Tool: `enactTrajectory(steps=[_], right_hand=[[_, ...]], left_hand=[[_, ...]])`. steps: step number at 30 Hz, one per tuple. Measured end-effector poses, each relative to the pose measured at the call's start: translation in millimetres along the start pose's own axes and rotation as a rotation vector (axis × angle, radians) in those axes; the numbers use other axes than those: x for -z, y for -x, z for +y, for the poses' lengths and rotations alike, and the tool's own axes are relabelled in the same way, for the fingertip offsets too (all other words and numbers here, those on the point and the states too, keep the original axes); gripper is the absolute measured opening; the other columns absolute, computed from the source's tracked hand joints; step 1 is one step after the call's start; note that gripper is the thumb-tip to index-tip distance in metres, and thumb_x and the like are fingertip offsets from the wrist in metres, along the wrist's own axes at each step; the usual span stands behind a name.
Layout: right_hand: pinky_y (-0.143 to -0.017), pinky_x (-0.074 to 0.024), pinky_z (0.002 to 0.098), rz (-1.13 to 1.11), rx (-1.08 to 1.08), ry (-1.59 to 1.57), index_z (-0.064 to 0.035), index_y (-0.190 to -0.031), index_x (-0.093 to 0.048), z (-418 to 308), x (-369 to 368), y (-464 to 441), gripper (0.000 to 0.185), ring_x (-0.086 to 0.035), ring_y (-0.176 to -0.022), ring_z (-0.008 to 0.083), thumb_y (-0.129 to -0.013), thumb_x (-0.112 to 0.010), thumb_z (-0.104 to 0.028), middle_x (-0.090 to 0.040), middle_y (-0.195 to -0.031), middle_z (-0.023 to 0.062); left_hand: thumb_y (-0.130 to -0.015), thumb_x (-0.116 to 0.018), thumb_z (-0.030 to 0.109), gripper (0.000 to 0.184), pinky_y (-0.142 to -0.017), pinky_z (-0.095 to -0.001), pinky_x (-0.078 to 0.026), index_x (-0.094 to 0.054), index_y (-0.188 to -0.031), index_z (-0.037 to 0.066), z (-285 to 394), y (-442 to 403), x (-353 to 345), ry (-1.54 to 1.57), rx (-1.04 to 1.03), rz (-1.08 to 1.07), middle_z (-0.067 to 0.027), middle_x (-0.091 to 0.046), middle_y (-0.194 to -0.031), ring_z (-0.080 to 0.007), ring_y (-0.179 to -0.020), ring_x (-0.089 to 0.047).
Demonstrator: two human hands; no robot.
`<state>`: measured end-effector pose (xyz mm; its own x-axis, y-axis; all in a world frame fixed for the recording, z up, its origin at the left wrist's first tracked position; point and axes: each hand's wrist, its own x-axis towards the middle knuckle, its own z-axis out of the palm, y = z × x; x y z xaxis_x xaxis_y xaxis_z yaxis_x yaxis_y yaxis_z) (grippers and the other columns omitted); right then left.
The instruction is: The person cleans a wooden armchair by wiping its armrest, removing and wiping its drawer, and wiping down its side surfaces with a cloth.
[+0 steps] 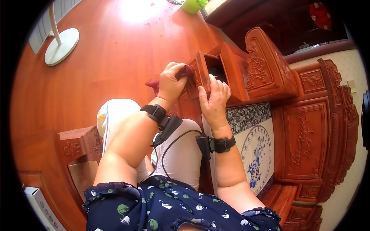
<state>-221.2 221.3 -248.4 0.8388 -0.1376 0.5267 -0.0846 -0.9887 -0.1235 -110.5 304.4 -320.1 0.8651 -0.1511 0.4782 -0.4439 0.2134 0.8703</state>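
Note:
My left hand point(171, 82) is closed around a dark red cloth point(153, 85), pressed against the carved front of a small wooden drawer point(202, 69). Part of the cloth hangs out on the left of the hand, and some shows by the fingertips. The drawer is pulled partway out of its reddish-brown cabinet point(234, 75). Over the drawer's near side edge curl the fingers of my right hand point(216, 101), with the thumb on the outside. Something dark lies inside the drawer, too shaded to make out.
A carved wooden sofa point(304, 134) with a blue-and-white patterned cushion point(254, 154) stands at the right. On the wooden floor are a white round stand base point(63, 47) and a green bin point(192, 5). A white box point(40, 208) sits at lower left.

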Motion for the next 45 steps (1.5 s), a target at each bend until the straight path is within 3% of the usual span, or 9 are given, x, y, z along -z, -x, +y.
enactTrajectory(steps=[4,6,14,29,35,37,38,40,45], right_hand=[[-0.098,-0.0262,0.0441,-0.012,-0.002,0.027,-0.0013,-0.12,-0.046,-1,1,0,0.043,-0.044,-0.096,0.0293,-0.082,-0.057,-0.02,-0.051,-0.095,0.0119],[-0.098,-0.0262,0.0441,-0.012,-0.001,0.033,-0.0013,-0.12,-0.046,-1,1,0,0.044,-0.044,-0.097,0.0293,-0.082,-0.057,-0.02,-0.051,-0.095,0.0121],[-0.099,-0.0255,0.044,-0.02,-0.007,0.03,-0.001,-0.12,-0.046,-2,2,0,0.044,-0.044,-0.097,0.0295,-0.082,-0.057,-0.02,-0.051,-0.096,0.0124],[-0.092,-0.0269,0.0404,0.013,0.013,-0.028,-0.0007,-0.116,-0.049,2,-1,0,0.041,-0.043,-0.094,0.0281,-0.08,-0.059,-0.018,-0.051,-0.093,0.0106],[-0.092,-0.0274,0.04,0.022,0.016,-0.05,-0.0012,-0.114,-0.05,2,0,0,0.039,-0.043,-0.093,0.0277,-0.08,-0.059,-0.018,-0.051,-0.092,0.01],[-0.092,-0.0277,0.0399,0.026,0.02,-0.045,-0.0012,-0.115,-0.05,2,-1,0,0.039,-0.043,-0.093,0.0276,-0.08,-0.059,-0.018,-0.051,-0.092,0.0099],[-0.092,-0.0279,0.0397,0.031,0.026,-0.042,-0.0013,-0.115,-0.05,2,0,0,0.039,-0.043,-0.093,0.0275,-0.08,-0.058,-0.018,-0.051,-0.092,0.0098],[-0.091,-0.0282,0.0397,0.034,0.027,-0.036,-0.0013,-0.115,-0.05,2,-1,0,0.039,-0.044,-0.092,0.0275,-0.08,-0.058,-0.018,-0.051,-0.091,0.0098],[-0.09,-0.0288,0.0397,0.038,0.029,-0.027,-0.0015,-0.114,-0.05,2,-1,0,0.039,-0.044,-0.091,0.0276,-0.08,-0.058,-0.018,-0.05,-0.091,0.0099]], left_hand=[[-0.078,-0.064,0.005,0.017,-0.071,-0.0256,-0.051,-0.062,-0.094,-0.001,4,-6,3,0.158,0.266,-0.024,-0.0081,-0.063,-0.088,-0.0139,-0.077,-0.061],[-0.079,-0.064,0.006,0.022,-0.071,-0.0267,-0.051,-0.059,-0.098,-0.003,4,-14,7,0.416,0.583,-0.156,-0.009,-0.063,-0.091,-0.014,-0.078,-0.061],[-0.083,-0.061,0.009,0.022,-0.067,-0.0266,-0.052,-0.058,-0.101,-0.004,2,-30,22,0.539,0.758,-0.433,-0.0093,-0.064,-0.087,-0.0143,-0.073,-0.062],[-0.07,-0.069,0.012,0.025,-0.065,-0.0289,-0.049,-0.058,-0.087,-0.003,-3,-38,7,-0.095,0.399,-0.394,-0.0086,-0.061,-0.074,-0.0134,-0.07,-0.059],[-0.067,-0.067,0.009,0.024,-0.066,-0.0316,-0.048,-0.056,-0.086,-0.001,2,-30,3,-0.164,0.123,-0.245,-0.0167,-0.06,-0.075,-0.0252,-0.068,-0.059],[-0.074,-0.063,0.01,0.019,-0.071,-0.0383,-0.048,-0.051,-0.083,-0.001,1,-28,2,-0.106,0.042,-0.269,-0.0198,-0.059,-0.083,-0.0387,-0.078,-0.057],[-0.074,-0.063,0.01,0.019,-0.071,-0.0383,-0.048,-0.051,-0.083,-0.001,0,-27,0,-0.1,0.04,-0.27,-0.0198,-0.059,-0.083,-0.0387,-0.078,-0.057],[-0.075,-0.061,0.008,0.019,-0.07,-0.04,-0.047,-0.048,-0.088,0.001,-5,-22,-3,-0.242,-0.244,-0.179,-0.0208,-0.056,-0.083,-0.0404,-0.078,-0.055],[-0.076,-0.061,0.009,0.021,-0.068,-0.0411,-0.047,-0.046,-0.089,0.001,-6,-10,-11,-0.158,-0.074,-0.072,-0.0215,-0.056,-0.082,-0.0407,-0.078,-0.055]])
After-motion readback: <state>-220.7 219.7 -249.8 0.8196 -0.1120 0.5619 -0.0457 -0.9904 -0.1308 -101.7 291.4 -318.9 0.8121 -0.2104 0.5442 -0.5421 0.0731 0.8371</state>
